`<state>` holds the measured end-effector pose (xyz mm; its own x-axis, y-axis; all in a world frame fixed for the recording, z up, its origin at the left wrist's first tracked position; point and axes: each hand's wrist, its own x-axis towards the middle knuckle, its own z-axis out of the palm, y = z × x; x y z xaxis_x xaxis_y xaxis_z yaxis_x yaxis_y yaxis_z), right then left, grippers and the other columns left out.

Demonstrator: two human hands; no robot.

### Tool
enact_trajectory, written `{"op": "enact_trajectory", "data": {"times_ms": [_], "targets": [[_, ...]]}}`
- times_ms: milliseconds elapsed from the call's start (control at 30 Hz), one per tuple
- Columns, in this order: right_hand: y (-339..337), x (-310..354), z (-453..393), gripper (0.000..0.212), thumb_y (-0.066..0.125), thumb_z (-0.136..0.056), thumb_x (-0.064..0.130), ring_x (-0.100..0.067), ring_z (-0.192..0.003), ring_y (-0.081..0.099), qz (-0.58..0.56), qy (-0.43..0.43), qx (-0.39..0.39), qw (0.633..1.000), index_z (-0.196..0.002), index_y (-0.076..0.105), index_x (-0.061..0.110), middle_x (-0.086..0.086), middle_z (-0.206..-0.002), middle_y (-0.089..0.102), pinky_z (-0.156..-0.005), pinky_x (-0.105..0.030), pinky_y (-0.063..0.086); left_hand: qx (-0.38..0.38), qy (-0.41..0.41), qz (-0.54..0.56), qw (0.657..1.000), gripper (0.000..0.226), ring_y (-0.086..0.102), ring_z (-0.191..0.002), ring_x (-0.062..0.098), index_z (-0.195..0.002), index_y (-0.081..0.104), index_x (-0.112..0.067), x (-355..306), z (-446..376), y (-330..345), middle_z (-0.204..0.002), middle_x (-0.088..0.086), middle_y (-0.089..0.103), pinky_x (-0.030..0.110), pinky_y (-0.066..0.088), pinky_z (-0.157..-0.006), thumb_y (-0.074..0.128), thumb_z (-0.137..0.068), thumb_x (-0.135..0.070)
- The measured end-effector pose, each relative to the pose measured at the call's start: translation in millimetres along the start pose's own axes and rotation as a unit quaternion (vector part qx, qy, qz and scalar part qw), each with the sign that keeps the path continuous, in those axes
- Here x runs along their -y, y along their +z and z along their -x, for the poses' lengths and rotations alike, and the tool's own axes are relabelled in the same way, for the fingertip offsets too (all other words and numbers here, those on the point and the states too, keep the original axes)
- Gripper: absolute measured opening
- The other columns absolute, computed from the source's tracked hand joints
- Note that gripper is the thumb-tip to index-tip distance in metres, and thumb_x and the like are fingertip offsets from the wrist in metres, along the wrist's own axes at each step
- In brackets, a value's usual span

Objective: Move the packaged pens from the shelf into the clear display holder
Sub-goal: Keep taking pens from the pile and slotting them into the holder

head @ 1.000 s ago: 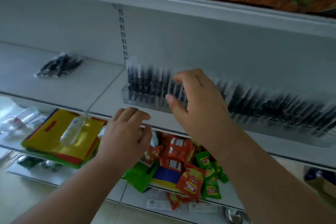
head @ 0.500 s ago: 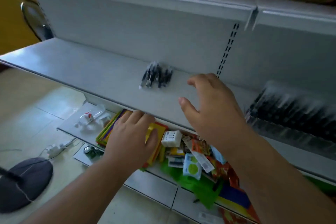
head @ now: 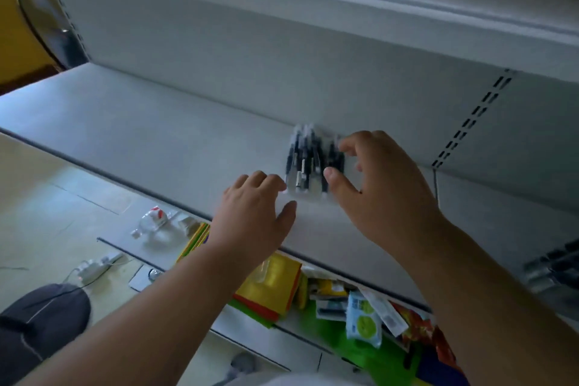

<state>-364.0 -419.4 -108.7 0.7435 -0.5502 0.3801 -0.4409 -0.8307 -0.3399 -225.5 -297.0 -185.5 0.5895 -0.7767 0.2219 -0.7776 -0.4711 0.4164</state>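
No writing is legible. Mid-frame on the pale grey shelf, both hands, left hand and right hand, flank the packaged pens, fingers loosely spread, gripping nothing.

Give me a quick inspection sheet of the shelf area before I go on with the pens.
Surface: white shelf, bare around the pen pile.
Job's things: packaged pens lie in a small pile near the back panel; clear display holder shows only at the right edge, already holding pens.
Clutter: snack packets and coloured folders on the lower shelf; plastic bottle there too.
Grippers: left hand beside the pile, fingers at its edge; right hand curved over the pile, grip not confirmed.
Cables: white plug and cord on the floor.
Surroundings: dark fan base at lower left.
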Motion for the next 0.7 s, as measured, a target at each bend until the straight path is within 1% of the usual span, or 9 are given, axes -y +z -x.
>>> {"op": "enact_trajectory", "data": {"times_ms": [100, 200, 333, 433, 500, 567, 633, 700], "targets": [[14, 2, -5, 0.031, 0.061, -0.089, 0.04, -0.015, -0.092, 0.054, 0.008, 0.053, -0.006, 0.999, -0.113, 0.056, 0.021, 0.004, -0.108, 0.054, -0.075, -0.03, 0.042, 0.063, 0.012, -0.015, 0.998, 0.051, 0.047, -0.12, 0.023, -0.125, 0.051, -0.027, 13, -32, 6, -0.123, -0.004, 0.055, 0.036, 0.037, -0.1, 0.054, -0.087, -0.061], [23, 9, -10, 0.032, 0.06, -0.09, 0.04, -0.013, -0.094, 0.054, 0.024, 0.101, -0.027, 0.994, -0.115, 0.056, 0.021, 0.005, -0.11, 0.055, -0.075, -0.028, 0.041, 0.1, 0.056, -0.019, 0.993, 0.064, 0.044, -0.125, 0.023, -0.131, 0.046, -0.026, 23, -65, 7, -0.13, -0.003, 0.053, 0.036, 0.035, -0.103, 0.051, -0.085, -0.069], [30, 17, -12, 0.031, 0.059, -0.09, 0.04, -0.009, -0.092, 0.053, 0.031, 0.147, -0.062, 0.987, -0.114, 0.058, 0.02, 0.006, -0.107, 0.055, -0.074, -0.023, 0.036, 0.112, 0.067, 0.005, 0.991, 0.059, 0.043, -0.127, 0.024, -0.132, 0.048, -0.023, 34, -95, 6, -0.133, 0.001, 0.053, 0.037, 0.036, -0.103, 0.047, -0.09, -0.064], [34, 24, -12, 0.031, 0.06, -0.09, 0.039, -0.01, -0.094, 0.053, 0.031, 0.171, -0.072, 0.982, -0.114, 0.058, 0.019, 0.007, -0.107, 0.053, -0.074, -0.024, 0.038, 0.14, 0.058, -0.011, 0.988, 0.058, 0.042, -0.127, 0.027, -0.131, 0.049, -0.017, 36, -115, 5, -0.134, 0.006, 0.051, 0.038, 0.035, -0.103, 0.046, -0.092, -0.06], [36, 26, -13, 0.031, 0.06, -0.09, 0.038, -0.01, -0.095, 0.053, 0.034, 0.18, -0.077, 0.98, -0.114, 0.058, 0.019, 0.007, -0.107, 0.053, -0.074, -0.024, 0.038, 0.154, 0.051, -0.018, 0.987, 0.06, 0.043, -0.125, 0.029, -0.128, 0.051, -0.015, 35, -126, 9, -0.132, 0.008, 0.052, 0.04, 0.038, -0.102, 0.047, -0.09, -0.061], [38, 28, -14, 0.03, 0.06, -0.09, 0.038, -0.009, -0.093, 0.052, 0.035, 0.184, -0.082, 0.979, -0.112, 0.058, 0.019, 0.01, -0.103, 0.051, -0.07, -0.019, 0.037, 0.163, 0.054, -0.042, 0.984, 0.063, 0.044, -0.124, 0.03, -0.125, 0.052, -0.015, 35, -133, 15, -0.129, 0.009, 0.052, 0.042, 0.039, -0.101, 0.048, -0.087, -0.065], [41, 28, -13, 0.028, 0.06, -0.09, 0.038, -0.006, -0.09, 0.051, 0.039, 0.188, -0.088, 0.977, -0.11, 0.059, 0.019, 0.013, -0.099, 0.048, -0.068, -0.01, 0.032, 0.17, 0.062, -0.057, 0.982, 0.066, 0.044, -0.123, 0.03, -0.126, 0.051, -0.015, 34, -136, 17, -0.129, 0.009, 0.051, 0.042, 0.039, -0.101, 0.049, -0.084, -0.066], [44, 27, -13, 0.027, 0.061, -0.089, 0.037, -0.006, -0.088, 0.05, 0.043, 0.19, -0.093, 0.976, -0.108, 0.06, 0.018, 0.013, -0.097, 0.047, -0.068, -0.01, 0.03, 0.181, 0.065, -0.057, 0.98, 0.065, 0.044, -0.123, 0.029, -0.125, 0.051, -0.015, 35, -138, 14, -0.128, 0.008, 0.051, 0.041, 0.039, -0.1, 0.052, -0.082, -0.063]]}}
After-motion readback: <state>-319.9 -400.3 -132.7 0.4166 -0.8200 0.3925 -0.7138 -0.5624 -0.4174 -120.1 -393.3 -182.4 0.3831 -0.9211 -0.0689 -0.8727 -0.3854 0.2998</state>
